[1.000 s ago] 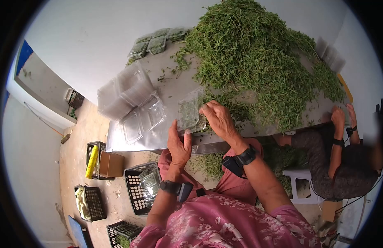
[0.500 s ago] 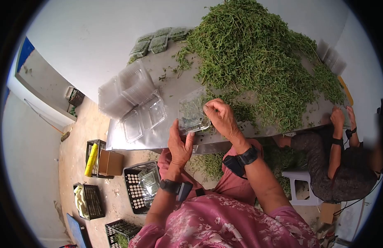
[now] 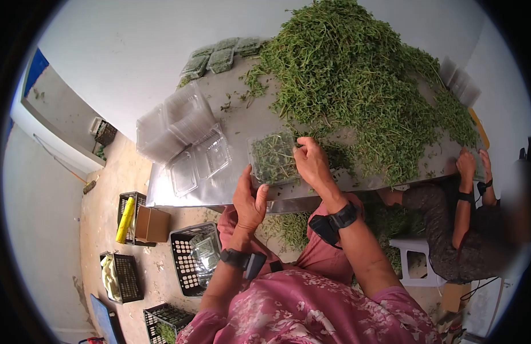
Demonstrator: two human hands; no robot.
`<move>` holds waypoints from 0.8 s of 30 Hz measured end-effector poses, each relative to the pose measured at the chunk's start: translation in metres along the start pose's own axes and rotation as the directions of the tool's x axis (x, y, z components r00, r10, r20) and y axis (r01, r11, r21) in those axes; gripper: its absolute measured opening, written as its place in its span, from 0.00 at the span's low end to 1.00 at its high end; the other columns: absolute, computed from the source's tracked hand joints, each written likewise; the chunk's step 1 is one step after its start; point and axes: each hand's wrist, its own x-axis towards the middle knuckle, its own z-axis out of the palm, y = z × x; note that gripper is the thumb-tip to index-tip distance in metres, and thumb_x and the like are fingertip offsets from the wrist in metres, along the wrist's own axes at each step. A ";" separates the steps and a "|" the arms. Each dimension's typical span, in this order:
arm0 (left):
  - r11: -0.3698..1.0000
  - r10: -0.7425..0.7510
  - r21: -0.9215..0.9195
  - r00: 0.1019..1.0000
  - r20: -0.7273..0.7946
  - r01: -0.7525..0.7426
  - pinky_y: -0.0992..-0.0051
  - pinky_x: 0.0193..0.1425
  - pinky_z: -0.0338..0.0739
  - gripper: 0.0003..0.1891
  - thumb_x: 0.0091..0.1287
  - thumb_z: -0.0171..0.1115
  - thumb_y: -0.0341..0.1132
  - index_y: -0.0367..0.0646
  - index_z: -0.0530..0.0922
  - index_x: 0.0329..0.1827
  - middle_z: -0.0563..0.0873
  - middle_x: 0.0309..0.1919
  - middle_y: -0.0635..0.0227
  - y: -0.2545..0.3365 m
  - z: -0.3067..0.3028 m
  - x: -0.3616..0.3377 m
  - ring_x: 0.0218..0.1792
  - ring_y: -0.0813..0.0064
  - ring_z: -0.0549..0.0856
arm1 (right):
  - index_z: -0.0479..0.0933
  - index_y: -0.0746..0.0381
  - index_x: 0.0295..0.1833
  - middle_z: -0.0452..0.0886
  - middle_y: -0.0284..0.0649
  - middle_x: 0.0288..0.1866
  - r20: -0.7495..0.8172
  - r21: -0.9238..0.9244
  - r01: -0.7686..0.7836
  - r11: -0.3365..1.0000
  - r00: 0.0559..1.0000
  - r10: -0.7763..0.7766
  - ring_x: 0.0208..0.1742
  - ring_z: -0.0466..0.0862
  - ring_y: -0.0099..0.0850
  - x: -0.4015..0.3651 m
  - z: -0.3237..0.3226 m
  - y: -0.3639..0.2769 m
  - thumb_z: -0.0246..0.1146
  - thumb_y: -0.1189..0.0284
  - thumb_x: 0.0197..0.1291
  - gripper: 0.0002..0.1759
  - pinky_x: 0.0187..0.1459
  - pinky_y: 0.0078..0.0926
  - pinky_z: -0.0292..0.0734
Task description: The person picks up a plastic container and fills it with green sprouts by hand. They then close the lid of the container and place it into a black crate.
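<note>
A clear plastic clamshell box [image 3: 271, 159] with green leafy stems inside lies at the table's front edge. My left hand [image 3: 249, 200] is open at the box's near left corner, thumb and fingers apart. Curled at the box's right edge, my right hand [image 3: 314, 165] pinches the rim between thumb and fingers; the exact contact is partly hidden. A large heap of green stems [image 3: 346, 86] rises beyond my right hand. To the left of the box are a stack of empty clamshell boxes [image 3: 176, 123] and an opened empty one [image 3: 199, 163].
Filled boxes [image 3: 221, 60] stand at the table's [image 3: 239, 103] back left. Black crates [image 3: 185, 269], a cardboard box [image 3: 152, 223] and a yellow roll [image 3: 125, 221] are on the floor at left. Another person's hands [image 3: 466, 163] are at the table's right end, near a white stool [image 3: 417, 261].
The box's clear lid, tilted and glaring before, now lies flatter over the greens. My right hand has shifted slightly right and down; my left hand has barely moved.
</note>
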 end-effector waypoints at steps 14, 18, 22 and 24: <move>0.895 -0.204 -0.395 0.978 0.045 0.205 0.81 0.33 0.72 0.27 0.70 0.64 0.33 0.34 0.65 0.68 0.75 0.28 0.72 0.022 0.005 -0.006 0.30 0.84 0.76 | 0.73 0.67 0.58 0.81 0.37 0.30 -0.005 0.158 0.291 0.943 0.956 -0.294 0.29 0.77 0.23 0.004 -0.011 -0.003 0.60 0.81 0.62 0.18 0.32 0.23 0.74; 0.845 -0.224 -0.485 0.973 0.064 0.226 0.81 0.33 0.73 0.35 0.67 0.68 0.33 0.34 0.59 0.71 0.78 0.29 0.69 0.023 0.013 -0.012 0.29 0.83 0.76 | 0.73 0.67 0.58 0.80 0.38 0.30 0.014 0.041 0.473 0.880 0.880 -0.474 0.26 0.77 0.24 0.002 -0.029 -0.030 0.60 0.84 0.59 0.20 0.31 0.24 0.74; 0.888 -0.230 -0.379 0.965 0.123 0.260 0.77 0.35 0.76 0.39 0.64 0.72 0.37 0.33 0.59 0.71 0.83 0.28 0.65 0.022 0.009 -0.009 0.30 0.78 0.81 | 0.74 0.67 0.57 0.80 0.43 0.34 0.115 -0.032 0.572 0.820 0.817 -0.565 0.31 0.80 0.35 -0.002 -0.036 -0.064 0.59 0.83 0.58 0.19 0.36 0.33 0.77; 0.915 -0.232 -0.308 0.965 0.126 0.260 0.74 0.36 0.77 0.38 0.64 0.72 0.38 0.32 0.60 0.70 0.85 0.30 0.61 0.026 0.004 -0.005 0.31 0.73 0.84 | 0.74 0.67 0.55 0.80 0.47 0.39 0.172 -0.069 0.599 0.798 0.795 -0.582 0.38 0.82 0.46 -0.004 -0.033 -0.074 0.58 0.82 0.59 0.17 0.41 0.41 0.78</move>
